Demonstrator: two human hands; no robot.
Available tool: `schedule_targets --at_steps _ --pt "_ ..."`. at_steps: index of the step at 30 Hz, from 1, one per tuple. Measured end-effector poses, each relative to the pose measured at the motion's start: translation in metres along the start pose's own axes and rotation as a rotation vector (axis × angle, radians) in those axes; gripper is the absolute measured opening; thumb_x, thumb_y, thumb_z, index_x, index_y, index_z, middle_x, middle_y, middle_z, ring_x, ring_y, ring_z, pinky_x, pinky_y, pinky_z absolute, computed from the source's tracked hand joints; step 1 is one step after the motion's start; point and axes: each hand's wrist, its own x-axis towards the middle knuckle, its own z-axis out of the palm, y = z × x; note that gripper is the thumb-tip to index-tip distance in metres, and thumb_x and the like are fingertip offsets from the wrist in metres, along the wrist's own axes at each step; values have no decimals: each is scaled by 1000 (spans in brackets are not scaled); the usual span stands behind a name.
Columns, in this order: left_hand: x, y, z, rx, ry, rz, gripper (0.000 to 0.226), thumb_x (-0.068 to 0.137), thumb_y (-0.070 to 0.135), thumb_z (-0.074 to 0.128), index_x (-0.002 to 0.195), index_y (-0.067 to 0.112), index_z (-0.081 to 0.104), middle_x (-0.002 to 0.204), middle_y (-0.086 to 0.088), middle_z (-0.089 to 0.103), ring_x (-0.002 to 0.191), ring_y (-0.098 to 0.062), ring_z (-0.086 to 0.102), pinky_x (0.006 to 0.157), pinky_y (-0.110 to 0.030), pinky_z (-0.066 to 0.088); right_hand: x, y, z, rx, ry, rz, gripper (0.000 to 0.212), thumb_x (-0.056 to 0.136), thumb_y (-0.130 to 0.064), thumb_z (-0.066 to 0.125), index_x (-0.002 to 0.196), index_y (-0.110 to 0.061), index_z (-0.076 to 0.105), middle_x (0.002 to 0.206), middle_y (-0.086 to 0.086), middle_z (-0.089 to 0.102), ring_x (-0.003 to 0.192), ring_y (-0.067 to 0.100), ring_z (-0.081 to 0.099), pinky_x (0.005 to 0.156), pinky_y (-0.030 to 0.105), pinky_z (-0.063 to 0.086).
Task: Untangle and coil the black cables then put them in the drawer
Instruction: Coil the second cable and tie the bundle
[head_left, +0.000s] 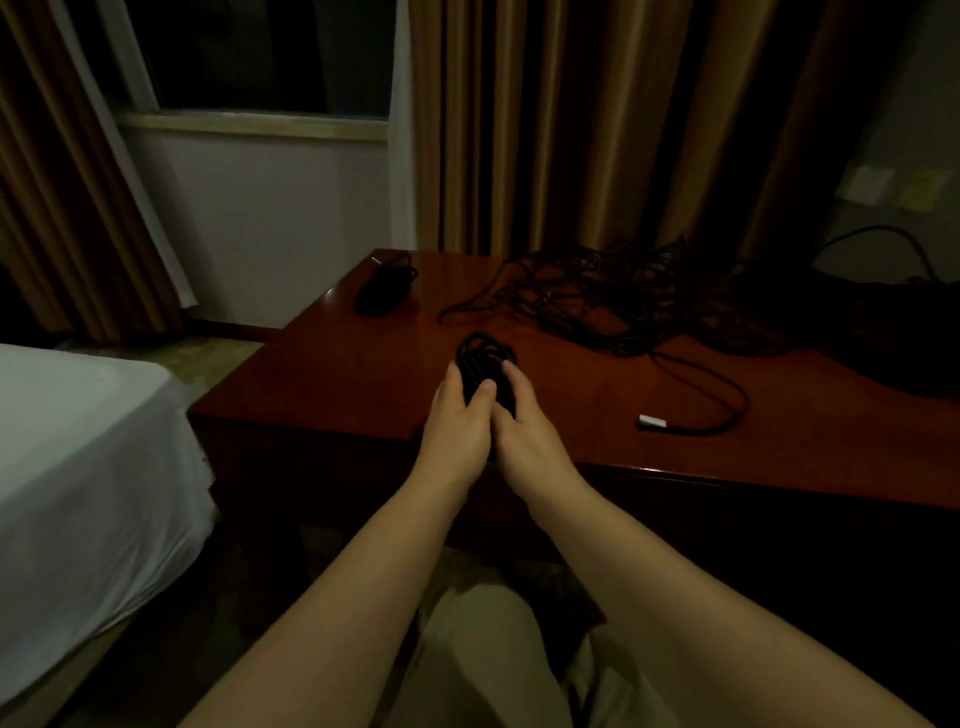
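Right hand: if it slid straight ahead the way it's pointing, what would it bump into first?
Probably the tangle of black cables farther back on the desk. The right hand points up-left, holding a coil with the left hand; depth is unclear.

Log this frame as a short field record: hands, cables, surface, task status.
left hand: grips coiled cable bundle
right hand: grips same bundle
coiled cable bundle: black, held between both hands above the desk
tangled cable pile: black, on desk, far right, still tangled
loose cable end: light plug, lying on desk
small black bundle: far left corner of desk
desk: reddish wood
drawer: not in view
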Motion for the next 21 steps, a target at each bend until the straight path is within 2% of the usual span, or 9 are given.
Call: schedule_targets --at_steps 2,4,6,8,11,15,18,21 --pt "25 -8 -9 -14 16 -66 60 94 47 38 150 30 23 153 -1 32 139 -22 32 113 -49 30 20 3 8 -28 -91 34 55 103 -23 33 150 -31 7 154 0 27 137 16 32 95 19 28" --pt "48 -13 -19 -69 28 -103 55 96 43 37 148 27 31 148 -3 40 134 -20 40 111 -45 34 42 11 15 -104 -159 32 63 102 -19 38 150 -31 0 154 1 27 135 16 34 95 18 30" --pt "66 -16 -28 -139 23 -113 42 102 33 35 142 24 43 136 -1 53 123 -15 50 103 -33 42 66 18 23 -157 -173 23 70 99 -17 44 149 -33 -2 151 2 31 132 15 38 96 20 34" --pt "86 -22 -36 -153 21 -106 40 103 29 33 140 25 45 133 3 55 119 -10 52 94 -23 42 93 24 31 -180 -162 2 72 98 -17 47 149 -34 -1 151 0 31 133 13 36 101 21 33" --pt "122 -32 -45 -62 90 -72 42 103 28 33 144 25 38 141 5 46 127 -11 45 101 -22 35 136 30 44 -244 -153 -54 72 98 -20 48 149 -34 0 152 -4 27 135 9 32 108 22 29" --pt "175 -50 -56 200 198 43 45 102 28 33 146 23 31 153 2 32 141 -14 26 118 -36 20 195 36 62 -357 -127 -146 67 98 -31 45 148 -40 1 153 -6 27 136 8 30 115 41 25" --pt "213 -53 -60 337 300 91 42 101 25 35 142 20 40 156 3 21 144 -16 12 111 -24 9 237 38 68 -414 -115 -181 62 98 -33 44 148 -39 8 152 -3 29 136 10 31 114 43 26" --pt "247 -53 -69 486 476 194 42 98 20 46 140 21 45 156 -6 18 143 -23 12 112 -29 11 274 38 69 -443 -56 -160 62 96 -38 46 149 -31 16 145 3 39 130 17 39 110 39 33"
